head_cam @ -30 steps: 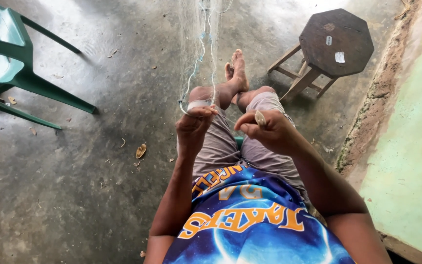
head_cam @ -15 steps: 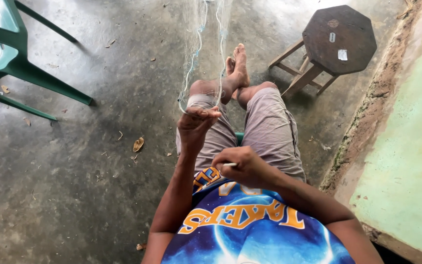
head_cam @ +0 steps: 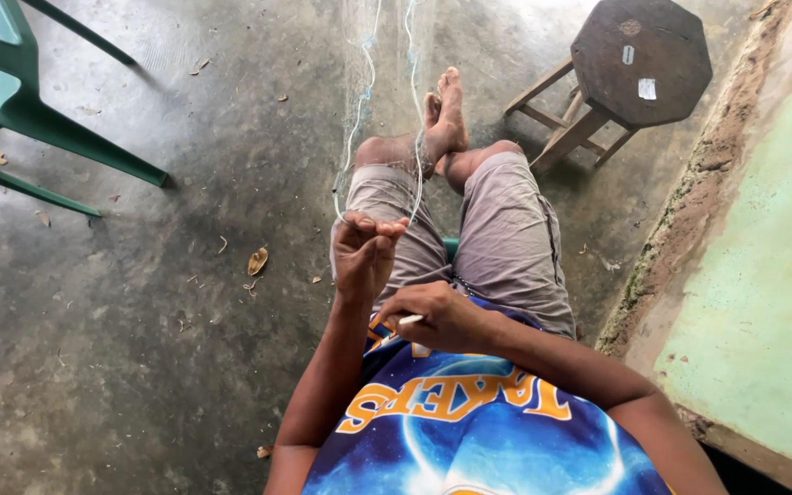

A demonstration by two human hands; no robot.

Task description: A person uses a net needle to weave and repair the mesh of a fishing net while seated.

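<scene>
I sit with legs crossed on a concrete floor, in grey shorts and a blue printed shirt. A thin, pale fishing net (head_cam: 379, 82) stretches from the top of the view down to my left hand (head_cam: 365, 252), which is raised and pinches the net's strands between its fingertips. My right hand (head_cam: 437, 316) is drawn back close to my chest and grips a small white netting needle (head_cam: 409, 320). A fine line seems to run from the needle to the net, too thin to follow.
A green plastic chair (head_cam: 20, 110) stands at the upper left. A dark octagonal wooden stool (head_cam: 639, 60) stands at the upper right beside my feet. A pale green wall (head_cam: 763, 293) with a crumbling base runs along the right. Dry leaves lie scattered on the floor.
My right hand has pulled back from beside the left hand, near the net, to my chest with the needle. The left hand stays raised on the net.
</scene>
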